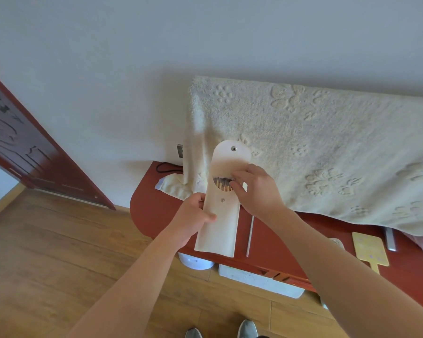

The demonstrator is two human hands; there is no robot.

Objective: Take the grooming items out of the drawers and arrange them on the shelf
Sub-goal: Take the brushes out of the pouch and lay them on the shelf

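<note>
Two-handed hold on cream pouch (219, 230), mid-frame above red table (147, 206). Left hand (193, 215) gripping pouch's left edge; right hand (257, 191) pinching wooden sticks (222, 185) at mouth. Likely light, floppy, flap open: support body, keep upright.

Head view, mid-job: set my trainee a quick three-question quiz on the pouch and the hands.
1. True or false: the cream pouch has its flap open.
2. Which hand grips the pouch's left side: A, the left hand, or B, the right hand?
3. Fill in: the yellow paddle lies on the red-brown ____.
Key: 1 true; 2 A; 3 shelf.
</note>
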